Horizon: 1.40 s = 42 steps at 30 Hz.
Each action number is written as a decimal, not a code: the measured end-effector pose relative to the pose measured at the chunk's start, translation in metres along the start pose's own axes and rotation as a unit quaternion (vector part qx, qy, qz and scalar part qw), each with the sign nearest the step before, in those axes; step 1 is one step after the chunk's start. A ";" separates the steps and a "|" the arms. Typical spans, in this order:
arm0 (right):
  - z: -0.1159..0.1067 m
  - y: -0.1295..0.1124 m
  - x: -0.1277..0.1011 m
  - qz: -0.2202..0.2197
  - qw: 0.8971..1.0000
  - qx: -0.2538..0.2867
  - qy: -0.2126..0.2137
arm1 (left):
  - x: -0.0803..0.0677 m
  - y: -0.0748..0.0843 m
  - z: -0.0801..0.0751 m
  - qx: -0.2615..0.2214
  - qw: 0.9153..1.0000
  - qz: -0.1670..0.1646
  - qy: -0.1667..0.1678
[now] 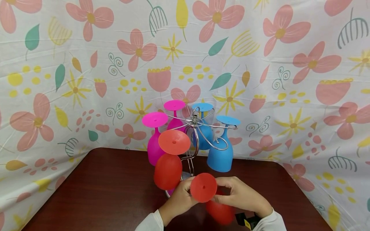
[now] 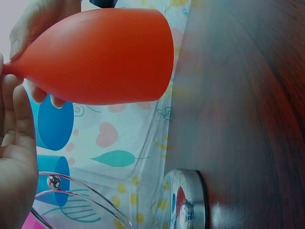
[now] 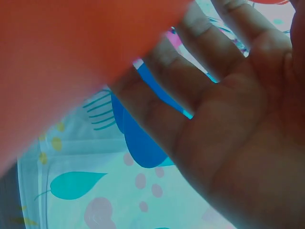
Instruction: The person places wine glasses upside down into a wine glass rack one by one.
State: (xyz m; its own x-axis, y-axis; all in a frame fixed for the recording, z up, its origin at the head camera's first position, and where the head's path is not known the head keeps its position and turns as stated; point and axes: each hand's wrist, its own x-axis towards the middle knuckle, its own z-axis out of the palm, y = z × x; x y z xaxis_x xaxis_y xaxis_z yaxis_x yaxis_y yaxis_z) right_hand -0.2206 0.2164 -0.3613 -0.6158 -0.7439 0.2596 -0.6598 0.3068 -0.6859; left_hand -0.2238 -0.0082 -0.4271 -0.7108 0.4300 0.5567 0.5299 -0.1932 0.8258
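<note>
A red plastic wine glass is held upside down over the front of the table, its round foot facing up and its bowl slanting down. My left hand holds it at the foot and stem from the left. From the right, my right hand pinches the stem just under the foot, with fingers reaching behind the bowl. Close behind stands a metal glass rack. Another red wine glass hangs upside down from it, near my left hand.
Two pink wine glasses hang on the rack's left side and two blue ones on its right. The rack's round metal base rests on the dark wooden table. A flowered cloth surrounds the table's back and sides.
</note>
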 end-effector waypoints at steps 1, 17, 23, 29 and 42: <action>0.000 0.000 0.000 -0.005 1.000 -0.001 0.001 | 0.000 0.000 0.000 -0.001 1.000 -0.002 -0.001; -0.021 -0.007 -0.020 -0.040 0.993 0.017 0.110 | 0.002 -0.007 -0.034 0.109 0.986 -0.028 -0.127; -0.026 -0.011 -0.019 -0.048 0.987 0.051 0.142 | 0.001 0.012 -0.053 0.170 0.975 -0.037 -0.138; -0.029 -0.013 -0.019 -0.072 0.979 0.051 0.184 | -0.009 0.022 -0.075 0.139 0.972 -0.166 -0.087; -0.030 -0.010 -0.019 -0.099 0.959 0.112 0.242 | -0.017 -0.020 -0.098 0.156 0.961 -0.205 -0.100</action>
State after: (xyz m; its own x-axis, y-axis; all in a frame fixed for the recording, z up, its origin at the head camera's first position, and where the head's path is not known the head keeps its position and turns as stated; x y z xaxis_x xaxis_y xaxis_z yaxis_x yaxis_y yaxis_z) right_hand -0.2152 0.2454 -0.3395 -0.6523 -0.3944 0.6472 -0.7080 0.0123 -0.7061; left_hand -0.2672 -0.0978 -0.4447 -0.8032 0.5800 0.1362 0.3591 0.2889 0.8875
